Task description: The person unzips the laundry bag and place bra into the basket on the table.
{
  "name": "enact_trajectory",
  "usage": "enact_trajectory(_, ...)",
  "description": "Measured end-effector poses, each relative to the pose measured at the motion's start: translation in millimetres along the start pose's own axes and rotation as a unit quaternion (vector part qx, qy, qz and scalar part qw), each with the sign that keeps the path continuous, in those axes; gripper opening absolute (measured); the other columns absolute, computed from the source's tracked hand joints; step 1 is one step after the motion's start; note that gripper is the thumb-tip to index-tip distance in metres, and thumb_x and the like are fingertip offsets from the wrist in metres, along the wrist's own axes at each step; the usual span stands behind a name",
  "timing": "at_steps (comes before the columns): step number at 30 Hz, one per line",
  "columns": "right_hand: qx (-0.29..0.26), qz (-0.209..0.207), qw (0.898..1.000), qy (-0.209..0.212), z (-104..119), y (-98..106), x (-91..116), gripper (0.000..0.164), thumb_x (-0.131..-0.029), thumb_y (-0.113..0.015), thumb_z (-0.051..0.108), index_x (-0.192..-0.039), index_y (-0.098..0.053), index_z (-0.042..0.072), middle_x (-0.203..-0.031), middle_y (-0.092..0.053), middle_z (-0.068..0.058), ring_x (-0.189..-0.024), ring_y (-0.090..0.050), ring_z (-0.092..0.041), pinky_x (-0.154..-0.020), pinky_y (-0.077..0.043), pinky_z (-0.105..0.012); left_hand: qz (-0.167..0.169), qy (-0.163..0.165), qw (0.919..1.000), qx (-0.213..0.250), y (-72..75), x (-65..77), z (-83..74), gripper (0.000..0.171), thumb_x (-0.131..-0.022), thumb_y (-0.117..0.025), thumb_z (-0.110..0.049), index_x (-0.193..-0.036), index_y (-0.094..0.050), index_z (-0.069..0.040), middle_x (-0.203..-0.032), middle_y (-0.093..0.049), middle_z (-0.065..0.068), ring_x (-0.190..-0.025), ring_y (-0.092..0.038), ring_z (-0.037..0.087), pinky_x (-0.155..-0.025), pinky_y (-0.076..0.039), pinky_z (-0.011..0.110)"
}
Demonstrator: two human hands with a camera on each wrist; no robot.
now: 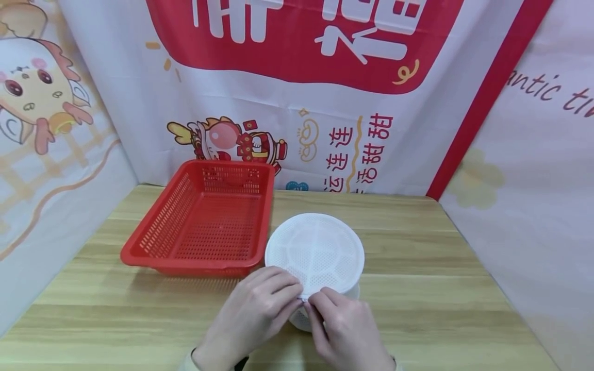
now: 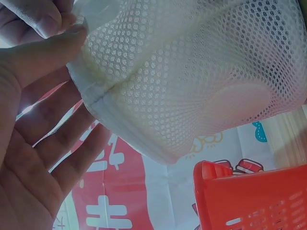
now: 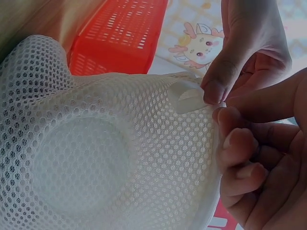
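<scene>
A white mesh laundry bag, round and drum-shaped, stands on the table with its flat top toward the head camera. At the near edge of that top, my left hand pinches the rim with thumb and fingers. Right beside it, my right hand pinches the same rim, the fingertips of both hands almost meeting. In the right wrist view a small white tab on the mesh lies just by the left thumb. What exactly sits between the fingertips is hidden. The bag's mesh side sags inward in the left wrist view.
A red plastic basket with slotted walls stands left of the bag, close to it. Wood-grain table extends to the right. Printed cloth hangs behind the table and along both sides.
</scene>
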State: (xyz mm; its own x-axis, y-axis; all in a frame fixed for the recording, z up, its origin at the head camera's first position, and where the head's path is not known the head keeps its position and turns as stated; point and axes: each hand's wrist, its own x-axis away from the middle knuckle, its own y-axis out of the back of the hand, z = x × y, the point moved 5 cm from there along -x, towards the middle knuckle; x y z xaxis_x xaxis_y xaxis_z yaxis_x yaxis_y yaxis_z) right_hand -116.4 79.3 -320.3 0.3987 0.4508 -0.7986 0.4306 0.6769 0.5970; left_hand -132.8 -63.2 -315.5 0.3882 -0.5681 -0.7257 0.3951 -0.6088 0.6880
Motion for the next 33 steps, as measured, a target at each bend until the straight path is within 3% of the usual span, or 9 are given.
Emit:
enact_trajectory(8, 0.003, -0.006, 1.000, 0.011, 1.5, -1.5, -0.5, 0.034, -0.103, -0.041, 0.023, -0.076, -0.060, 0.013, -0.067, -0.053, 0.009, -0.050, -0.046, 0.001, -0.041, -0.032, -0.009, -0.019, -0.022, 0.9994, -0.017, 4.3, 0.1, -4.1, 0.013, -0.078, -0.077, -0.010, -0.091, -0.074, -0.008, -0.090, -0.068, -0.002, -0.089, -0.063, 0.015, -0.082, -0.052, 0.029)
enact_trajectory(14, 0.004, -0.002, 1.000, 0.015, 1.2, -1.9, -2.5, 0.031, -0.100, -0.044, 0.020, -0.074, -0.058, 0.014, -0.066, -0.049, 0.010, -0.049, -0.042, 0.001, -0.041, -0.029, -0.009, -0.007, -0.008, 0.9999, -0.013, 5.3, -0.8, -2.8, 0.015, -0.076, -0.080, -0.006, -0.089, -0.073, -0.009, -0.089, -0.068, -0.003, -0.089, -0.063, 0.012, -0.075, -0.054, 0.025)
enact_trajectory(21, -0.005, -0.010, 1.000, 0.029, 2.4, -4.4, -0.4, 0.034, -0.101, -0.042, 0.021, -0.069, -0.053, 0.015, -0.061, -0.043, 0.010, -0.048, -0.035, 0.003, -0.042, -0.024, -0.007, 0.015, 0.010, 0.9998, 0.006, 3.6, 4.9, -1.5, 0.017, -0.075, -0.083, -0.005, -0.087, -0.072, -0.011, -0.086, -0.068, -0.005, -0.088, -0.063, 0.011, -0.075, -0.054, 0.024)
enact_trajectory(33, -0.057, -0.026, 0.998, 0.028, -1.9, -3.1, -0.4, 0.021, -0.088, -0.052, 0.009, -0.069, -0.051, 0.016, -0.064, -0.044, 0.012, -0.052, -0.039, 0.006, -0.047, -0.029, -0.004, 0.008, -0.014, 0.9998, 0.006, 4.5, 1.7, -1.9, 0.013, -0.077, -0.076, -0.004, -0.087, -0.071, -0.011, -0.087, -0.067, -0.005, -0.089, -0.062, 0.009, -0.075, -0.053, 0.020)
